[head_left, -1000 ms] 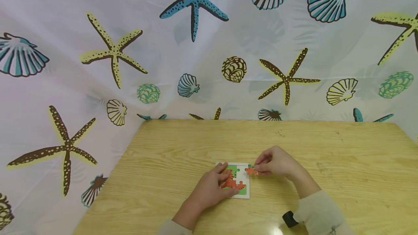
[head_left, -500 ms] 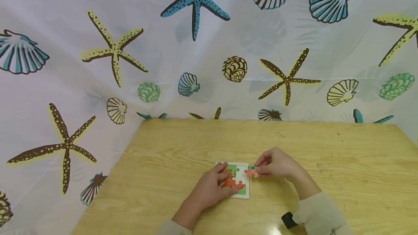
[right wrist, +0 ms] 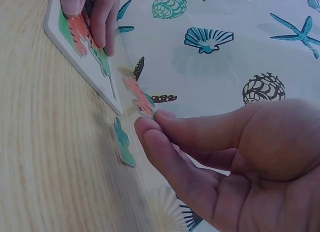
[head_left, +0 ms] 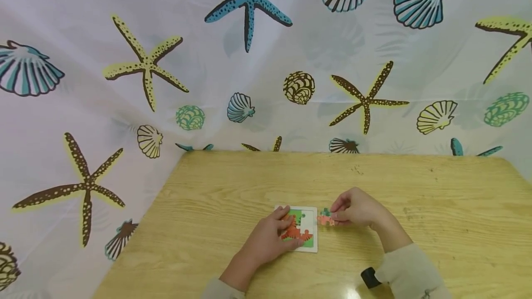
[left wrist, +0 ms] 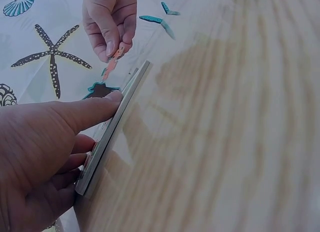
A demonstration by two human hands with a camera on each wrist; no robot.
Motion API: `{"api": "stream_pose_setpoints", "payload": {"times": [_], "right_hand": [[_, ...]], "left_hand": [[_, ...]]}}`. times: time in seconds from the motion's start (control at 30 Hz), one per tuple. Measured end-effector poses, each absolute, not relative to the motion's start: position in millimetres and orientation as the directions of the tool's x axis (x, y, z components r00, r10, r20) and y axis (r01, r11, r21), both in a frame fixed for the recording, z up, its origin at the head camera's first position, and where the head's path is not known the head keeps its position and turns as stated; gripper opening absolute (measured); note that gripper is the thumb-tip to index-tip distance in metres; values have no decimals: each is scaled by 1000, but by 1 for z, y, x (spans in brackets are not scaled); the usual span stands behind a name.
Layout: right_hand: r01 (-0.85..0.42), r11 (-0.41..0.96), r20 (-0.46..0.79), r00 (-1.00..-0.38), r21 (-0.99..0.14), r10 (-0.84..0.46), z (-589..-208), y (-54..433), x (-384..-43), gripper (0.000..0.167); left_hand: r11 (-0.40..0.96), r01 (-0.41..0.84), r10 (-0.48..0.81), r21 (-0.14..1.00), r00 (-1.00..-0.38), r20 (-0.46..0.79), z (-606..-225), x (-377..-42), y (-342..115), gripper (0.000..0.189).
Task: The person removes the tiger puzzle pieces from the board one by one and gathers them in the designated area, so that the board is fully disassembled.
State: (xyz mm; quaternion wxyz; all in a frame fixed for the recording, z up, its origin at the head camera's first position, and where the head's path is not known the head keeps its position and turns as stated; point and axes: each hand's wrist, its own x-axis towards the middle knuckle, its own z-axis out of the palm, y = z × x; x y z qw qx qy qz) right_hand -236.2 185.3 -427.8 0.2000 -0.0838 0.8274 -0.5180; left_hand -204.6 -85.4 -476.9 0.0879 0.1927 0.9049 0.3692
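A square jigsaw puzzle in a white frame (head_left: 315, 243) lies on the table, its filled part orange and green, with white backing bare at upper right. My left hand (head_left: 269, 238) rests across its left side, thumb and fingers laid on the pieces. Just right of the frame, my right hand (head_left: 358, 207) pinches an orange puzzle piece (right wrist: 138, 94) between thumb and fingertips, held tilted above the table. Beneath it, near the frame's corner, a teal and green puzzle piece (right wrist: 123, 143) lies on the table. In the left wrist view the frame shows edge-on.
The wood-grain table (head_left: 224, 179) runs back to a white cloth (head_left: 266, 68) printed with starfish and shells, which also hangs at the left. A black band or device (head_left: 370, 278) sits by the right sleeve (head_left: 409, 269).
My right hand has drawn slightly right with the orange piece, which overlapped the frame's right edge before and now shows just outside it. My left hand has stayed on the puzzle.
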Motion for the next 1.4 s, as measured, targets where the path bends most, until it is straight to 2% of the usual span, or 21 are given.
{"api": "stream_pose_setpoints", "payload": {"times": [0.4,1.17,1.4], "right_hand": [[96,457,-268,-906,-884,-327,-426,191,-237,6],[131,446,-285,-911,-885,-298,-424,206,-243,6],[138,453,-288,-916,-881,-280,-427,210,-243,7]], "left_hand": [[660,246,387,710,-921,-41,-478,-204,-86,76],[673,333,431,661,-902,16,-475,-207,-84,77],[663,267,399,700,-917,-28,-478,-207,-85,75]]}}
